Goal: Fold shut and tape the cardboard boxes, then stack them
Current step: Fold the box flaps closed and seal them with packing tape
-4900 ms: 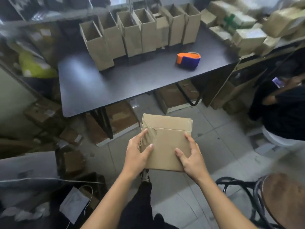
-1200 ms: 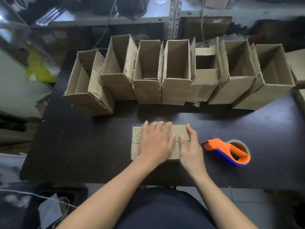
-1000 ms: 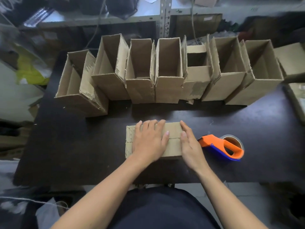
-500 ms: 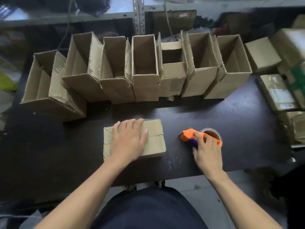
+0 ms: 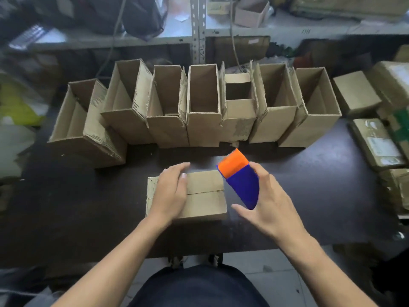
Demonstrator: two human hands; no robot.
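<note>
Box being closed: folded cardboard box (image 5: 203,193) lies flat on the dark table (image 5: 309,196) at the centre of the frame, its two top flaps meeting in a seam that runs left to right.
Left hand: left hand (image 5: 170,191) lies palm-down on the left part of that box, fingers straight and reaching over its far edge, pressing the flaps shut.
Right hand: right hand (image 5: 269,204) grips the tape dispenser (image 5: 240,177), fingers curled round its right side, thumb stretched out low on the left.
Tape dispenser: held in the air just right of the box, orange end tilted up and away toward the row of boxes, blue body down toward the palm.
Open boxes: row of seven open cardboard boxes (image 5: 203,107) stands upright along the far side of the table, across the middle of the frame, tops open.
Right edge of frame: taped parcels (image 5: 376,142) lie beside the table.
Top of frame: metal shelf (image 5: 197,29) with a small open carton (image 5: 251,12).
</note>
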